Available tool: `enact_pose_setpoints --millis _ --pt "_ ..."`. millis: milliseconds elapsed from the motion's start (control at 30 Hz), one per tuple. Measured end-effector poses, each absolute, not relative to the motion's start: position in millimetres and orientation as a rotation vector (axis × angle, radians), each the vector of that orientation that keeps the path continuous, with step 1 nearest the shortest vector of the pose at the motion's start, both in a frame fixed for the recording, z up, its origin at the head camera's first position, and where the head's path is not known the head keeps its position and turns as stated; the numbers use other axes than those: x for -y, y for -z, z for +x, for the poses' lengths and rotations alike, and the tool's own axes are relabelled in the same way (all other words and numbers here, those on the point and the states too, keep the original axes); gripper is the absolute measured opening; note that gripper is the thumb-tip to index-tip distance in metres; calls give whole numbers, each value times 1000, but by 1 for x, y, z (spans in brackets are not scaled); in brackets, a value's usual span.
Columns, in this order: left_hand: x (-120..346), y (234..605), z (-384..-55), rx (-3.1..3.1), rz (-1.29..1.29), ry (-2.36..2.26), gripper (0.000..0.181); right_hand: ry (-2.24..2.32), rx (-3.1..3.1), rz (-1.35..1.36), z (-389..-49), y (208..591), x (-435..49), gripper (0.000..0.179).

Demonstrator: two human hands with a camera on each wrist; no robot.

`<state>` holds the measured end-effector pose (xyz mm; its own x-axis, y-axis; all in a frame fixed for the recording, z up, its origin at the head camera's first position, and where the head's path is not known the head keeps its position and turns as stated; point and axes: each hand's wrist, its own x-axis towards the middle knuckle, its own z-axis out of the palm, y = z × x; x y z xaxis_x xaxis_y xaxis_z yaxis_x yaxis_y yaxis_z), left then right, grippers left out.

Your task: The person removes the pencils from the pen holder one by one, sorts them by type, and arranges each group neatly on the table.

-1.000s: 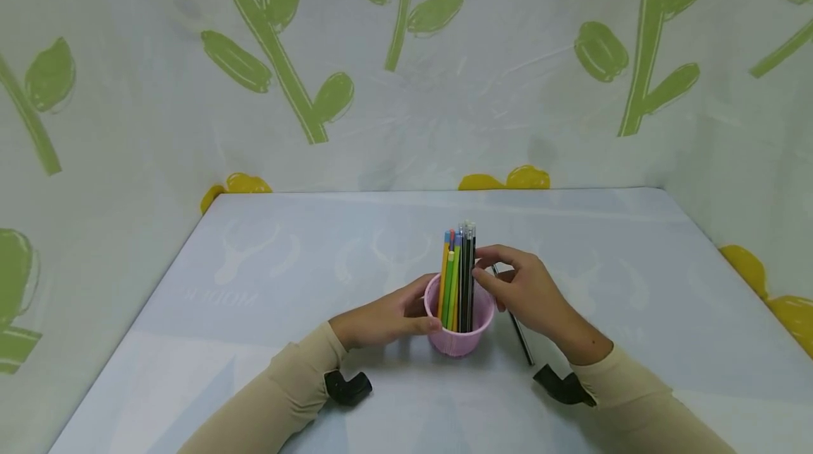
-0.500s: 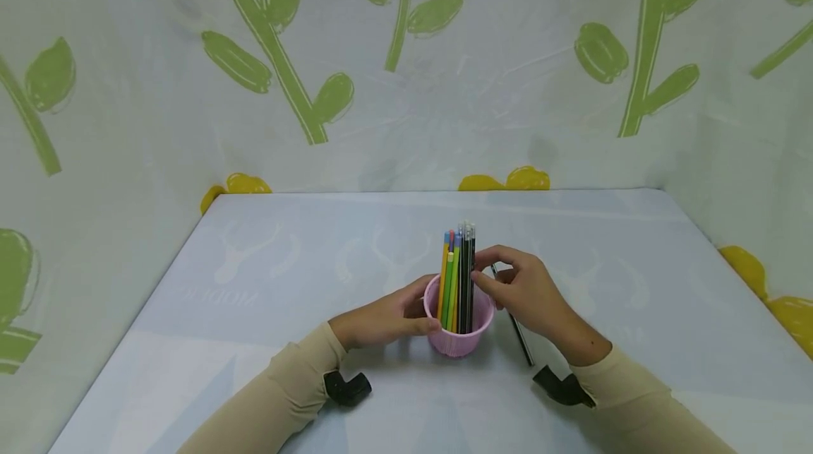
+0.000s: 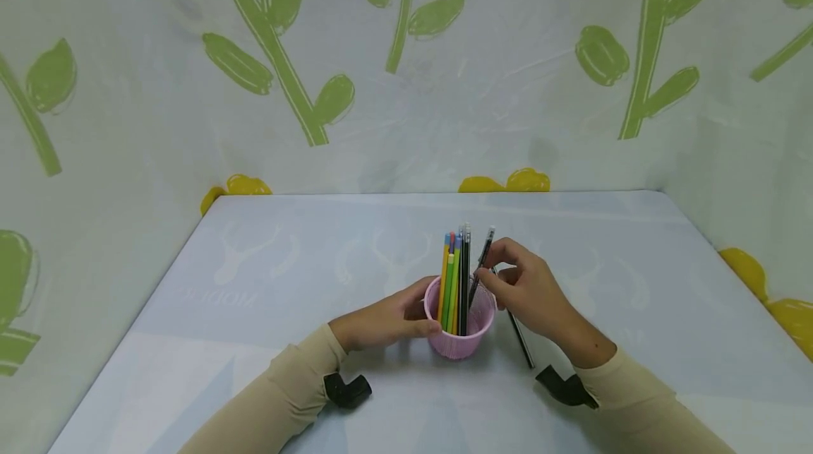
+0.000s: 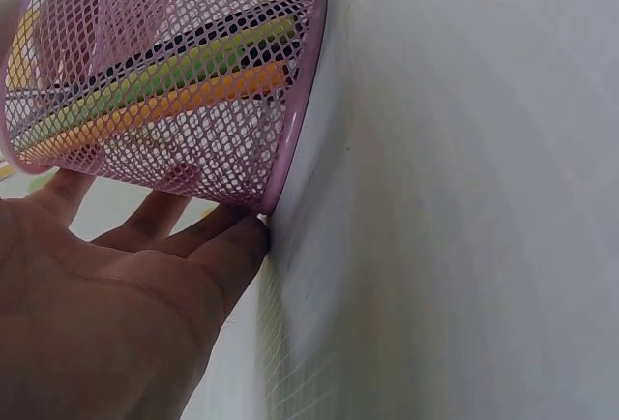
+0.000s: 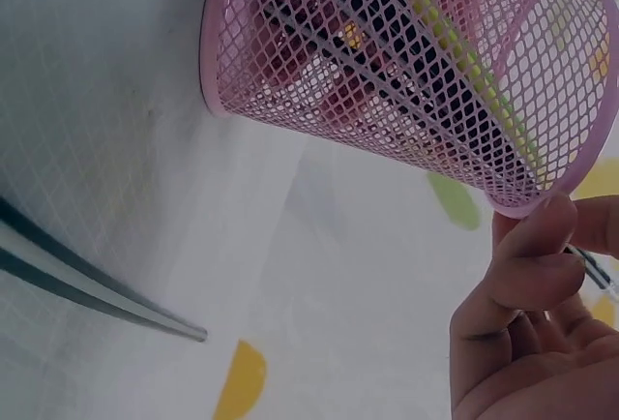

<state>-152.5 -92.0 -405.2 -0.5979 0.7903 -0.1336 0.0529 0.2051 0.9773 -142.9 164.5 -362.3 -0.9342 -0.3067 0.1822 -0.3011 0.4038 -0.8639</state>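
A pink mesh pencil cup (image 3: 454,348) stands upright on the table, holding a bundle of orange, green and black pencils (image 3: 452,284). My left hand (image 3: 384,316) holds the cup from the left, thumb at the front of its rim and fingers behind; in the left wrist view fingers (image 4: 232,255) reach close to its base. My right hand (image 3: 530,295) pinches a black pencil (image 3: 488,242) between thumb and index finger at the cup's right rim. That pencil leans right, apart from the bundle, its lower end inside the cup.
Right of the cup, a thin dark rod with a light stripe (image 3: 522,344) lies on the pale table (image 3: 317,249), partly under my right hand. Black bands (image 3: 348,390) sit at both wrists. A leaf-patterned backdrop (image 3: 495,108) rises behind the table's far edge.
The black pencil has come away from the bundle and now tilts right in my right hand's pinch. That hand has shifted slightly right. My left hand and the cup have hardly moved.
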Motion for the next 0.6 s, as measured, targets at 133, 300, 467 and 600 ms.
enact_pose_setpoints --millis 133,300,467,600 --pt "92 405 -153 -1848 780 -1440 72 1616 -2669 -649 -142 360 -165 17" --pt "92 408 -152 -1838 768 -1445 73 1612 -2695 -668 -140 358 -164 17" --pt "93 409 -152 -1840 771 -1445 74 1620 -2722 -669 -139 358 -164 18" --pt "93 408 -152 -1855 787 -1439 73 1670 -2734 -674 -139 357 -166 16"
